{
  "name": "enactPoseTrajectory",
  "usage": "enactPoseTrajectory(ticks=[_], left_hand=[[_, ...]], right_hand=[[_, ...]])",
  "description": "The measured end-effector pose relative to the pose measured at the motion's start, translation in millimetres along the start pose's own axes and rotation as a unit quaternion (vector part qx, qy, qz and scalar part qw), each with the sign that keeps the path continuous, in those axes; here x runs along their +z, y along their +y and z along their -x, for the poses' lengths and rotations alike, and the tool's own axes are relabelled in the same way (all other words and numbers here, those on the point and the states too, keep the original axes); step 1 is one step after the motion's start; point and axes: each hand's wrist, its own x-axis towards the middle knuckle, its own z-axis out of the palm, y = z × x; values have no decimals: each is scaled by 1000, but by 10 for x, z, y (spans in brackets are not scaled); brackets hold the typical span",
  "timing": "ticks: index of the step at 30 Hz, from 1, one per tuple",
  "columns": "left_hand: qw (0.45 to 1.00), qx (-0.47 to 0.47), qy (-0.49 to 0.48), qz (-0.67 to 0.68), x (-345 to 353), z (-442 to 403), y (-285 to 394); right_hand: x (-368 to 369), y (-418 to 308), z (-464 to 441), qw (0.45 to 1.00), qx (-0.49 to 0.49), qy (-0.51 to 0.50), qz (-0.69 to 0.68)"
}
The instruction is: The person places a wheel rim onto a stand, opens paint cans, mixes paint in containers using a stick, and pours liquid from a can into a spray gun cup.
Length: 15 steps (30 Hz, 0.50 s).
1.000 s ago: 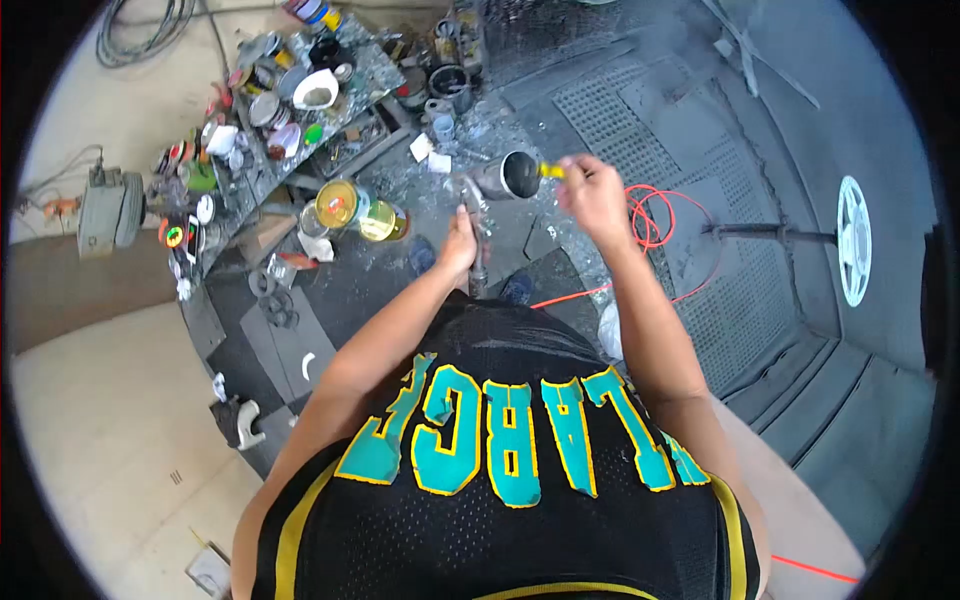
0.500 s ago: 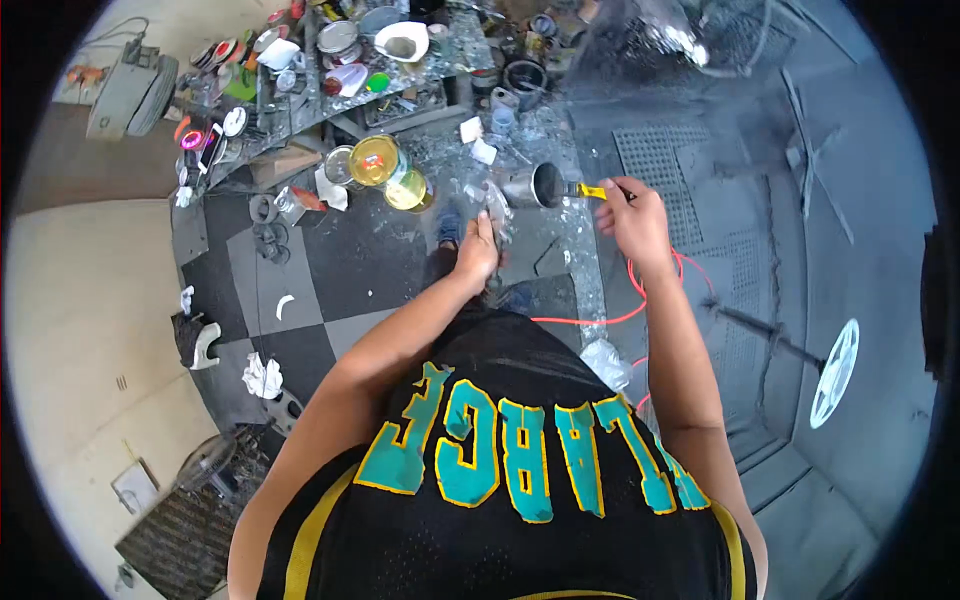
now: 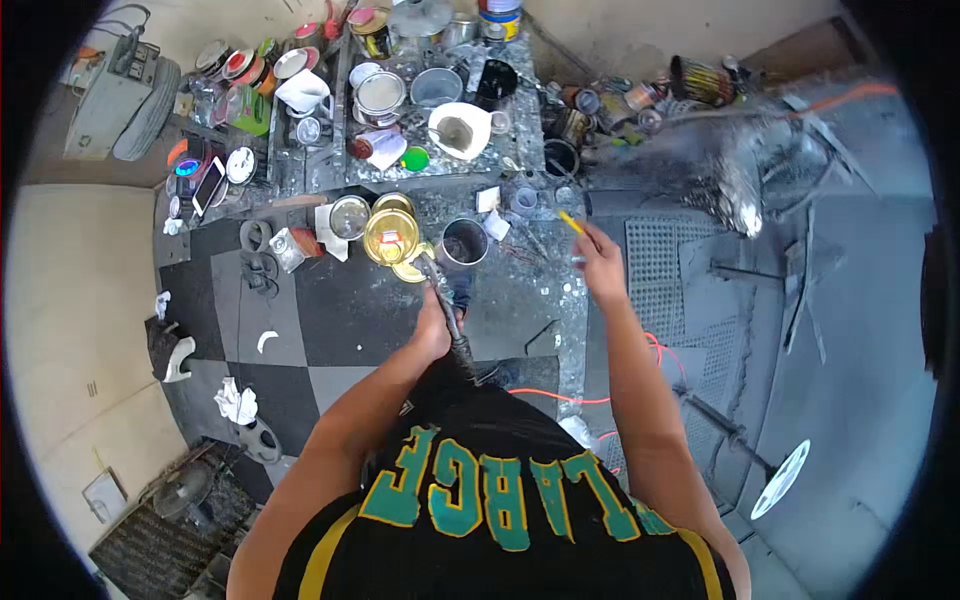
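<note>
My left hand [image 3: 434, 326] is closed around a grey, paint-stained spray gun [image 3: 449, 318] in front of my body. At the gun's upper end is a metal cup [image 3: 464, 262], its mouth facing up and its inside dark; whether it is joined to the gun is hard to see. To the right, my right hand [image 3: 602, 265] pinches a yellow-handled brush [image 3: 571, 222], which points up and left, away from the cup. Gold-coloured cans [image 3: 391, 236] and a clear container [image 3: 349, 217] stand just left of the cup.
A paint-splattered workbench [image 3: 330, 170] holds several cans, a white bowl [image 3: 472, 150] and a green lid [image 3: 415, 158]. An orange hose [image 3: 560, 397] crosses the floor. Foil-like material [image 3: 742, 200] lies at right, and a pole with a white disc [image 3: 782, 480] stands below it.
My right hand has drawn the brush away from the cup, up and left. My left hand has moved left and down with the gun. The cup's mouth has turned from rightward to upward.
</note>
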Motion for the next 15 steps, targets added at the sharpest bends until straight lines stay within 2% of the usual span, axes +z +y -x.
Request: enactPoseTrajectory(ticks=[3, 6, 9, 10, 13, 14, 15], left_hand=[[998, 7, -56, 6, 65, 166, 418], [998, 21, -56, 17, 175, 248, 728], [993, 35, -96, 58, 182, 259, 883], [991, 53, -109, 62, 206, 233, 919], [984, 59, -138, 99, 417, 259, 1076], [982, 65, -146, 106, 498, 215, 1069], [979, 71, -154, 114, 557, 158, 1033]], right_hand=[[526, 247, -1093, 970, -202, 64, 118], [892, -236, -1608, 948, -194, 82, 239], [1165, 16, -2106, 942, -239, 14, 233], [1176, -1, -2039, 928, -200, 2, 315], [1211, 26, -1734, 923, -142, -43, 355], [1161, -156, -1412, 958, -103, -136, 232], [1142, -431, -971, 967, -62, -224, 104]])
